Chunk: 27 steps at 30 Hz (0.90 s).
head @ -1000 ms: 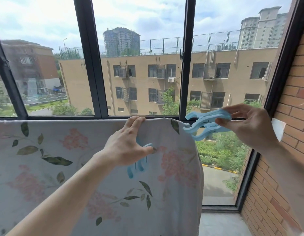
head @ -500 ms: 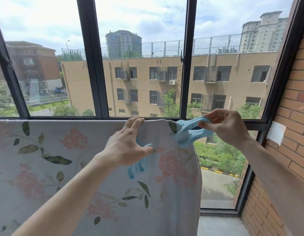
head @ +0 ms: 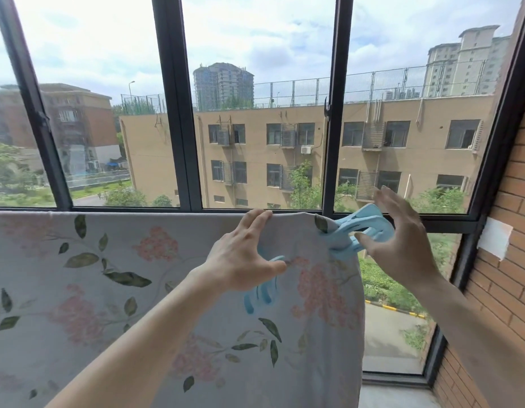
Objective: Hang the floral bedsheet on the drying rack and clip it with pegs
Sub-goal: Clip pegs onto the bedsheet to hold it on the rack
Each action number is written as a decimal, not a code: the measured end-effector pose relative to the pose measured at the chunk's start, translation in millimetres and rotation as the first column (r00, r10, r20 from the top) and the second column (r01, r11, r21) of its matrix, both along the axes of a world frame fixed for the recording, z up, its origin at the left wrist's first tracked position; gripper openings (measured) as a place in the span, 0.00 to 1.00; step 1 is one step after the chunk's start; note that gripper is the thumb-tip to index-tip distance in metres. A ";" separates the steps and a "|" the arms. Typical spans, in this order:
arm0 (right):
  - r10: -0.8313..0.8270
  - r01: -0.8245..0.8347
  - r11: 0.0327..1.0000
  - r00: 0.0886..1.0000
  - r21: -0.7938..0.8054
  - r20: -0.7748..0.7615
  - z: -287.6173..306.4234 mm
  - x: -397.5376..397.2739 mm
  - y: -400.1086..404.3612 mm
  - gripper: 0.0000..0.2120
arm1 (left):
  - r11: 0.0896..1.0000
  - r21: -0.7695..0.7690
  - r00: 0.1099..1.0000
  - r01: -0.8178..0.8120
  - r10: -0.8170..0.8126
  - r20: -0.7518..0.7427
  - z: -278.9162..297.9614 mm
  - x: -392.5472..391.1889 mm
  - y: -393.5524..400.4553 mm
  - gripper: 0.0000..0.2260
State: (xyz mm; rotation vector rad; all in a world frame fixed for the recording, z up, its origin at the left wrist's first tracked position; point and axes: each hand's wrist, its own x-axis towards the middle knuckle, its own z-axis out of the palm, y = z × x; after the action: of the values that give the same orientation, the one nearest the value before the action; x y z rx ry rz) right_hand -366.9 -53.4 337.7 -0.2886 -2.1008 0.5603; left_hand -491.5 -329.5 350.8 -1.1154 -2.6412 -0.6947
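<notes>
The floral bedsheet (head: pixel 93 290), pale with pink flowers and green leaves, hangs over a rail that it hides completely. My left hand (head: pixel 240 260) lies on the sheet's top edge near its right end. Its fingers reach over the fold, and spare light-blue pegs (head: pixel 261 295) are held under the palm and thumb. A large light-blue peg (head: pixel 358 231) grips the sheet's top right corner. My right hand (head: pixel 402 245) is just right of that peg, fingers spread and lifted off it, only the thumb still near its underside.
Dark window frames (head: pixel 178 113) stand directly behind the sheet. A brick wall (head: pixel 505 260) with a white paper patch (head: pixel 495 238) closes off the right side. A strip of grey floor (head: pixel 396 399) shows between the sheet's right edge and the wall.
My right hand carried the blue peg left onto the sheet's top right corner, clipped it there, and has now spread its fingers off it. The left hand stayed put.
</notes>
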 end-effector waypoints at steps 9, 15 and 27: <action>0.343 -0.341 0.935 0.939 0.101 -0.002 -35.4 -12.8 -120.1 0.30 | 0.979 0.201 0.996 -0.044 0.028 0.079 -34.3 0.8 -100.3 0.44; 0.489 -0.514 0.856 0.843 0.064 0.225 -61.5 -46.7 -200.4 0.29 | 0.900 0.294 0.931 -0.323 0.247 0.268 -64.1 -7.6 -222.4 0.32; 0.749 -0.796 0.605 0.571 0.002 0.337 -68.5 -135.5 -442.0 0.27 | 0.645 0.351 0.734 -0.679 0.582 0.349 -68.9 16.5 -479.1 0.29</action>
State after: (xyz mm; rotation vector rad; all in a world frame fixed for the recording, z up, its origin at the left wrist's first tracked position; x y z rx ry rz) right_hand -502.4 -495.4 269.2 0.7616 -2.5132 0.8945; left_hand -475.0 -808.6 281.9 0.0550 -2.5340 -1.2128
